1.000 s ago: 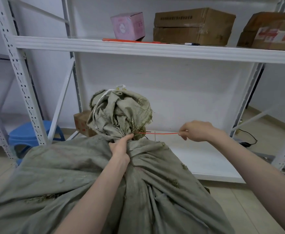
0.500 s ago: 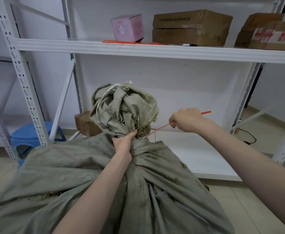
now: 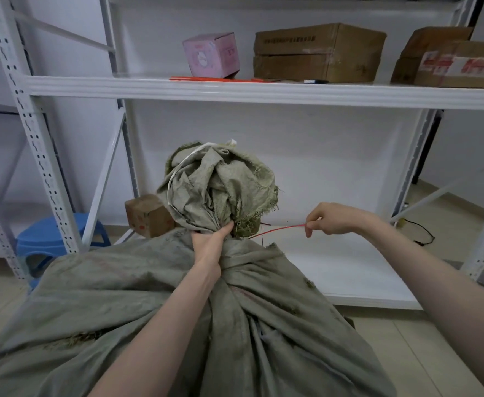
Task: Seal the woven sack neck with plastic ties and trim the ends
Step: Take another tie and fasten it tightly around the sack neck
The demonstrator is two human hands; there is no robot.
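One woven sack (image 3: 120,310) fills the lower centre of the frame, with its bunched neck at mid-frame. The left hand (image 3: 209,247) grips that neck, fingers curled round it. The right hand (image 3: 332,219), centre right, pinches one red plastic tie (image 3: 278,230) that runs from the neck. Across the top, the shelf (image 3: 263,93) carries one pink box (image 3: 212,54) and three brown cartons (image 3: 318,53) (spare red ties (image 3: 220,79) lie in front, too thin to count). One blue stool (image 3: 54,239) sits at lower left.

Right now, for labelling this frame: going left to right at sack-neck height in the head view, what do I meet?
Blue stool, small cardboard box, left hand gripping the sack neck, red plastic tie, right hand pinching it.
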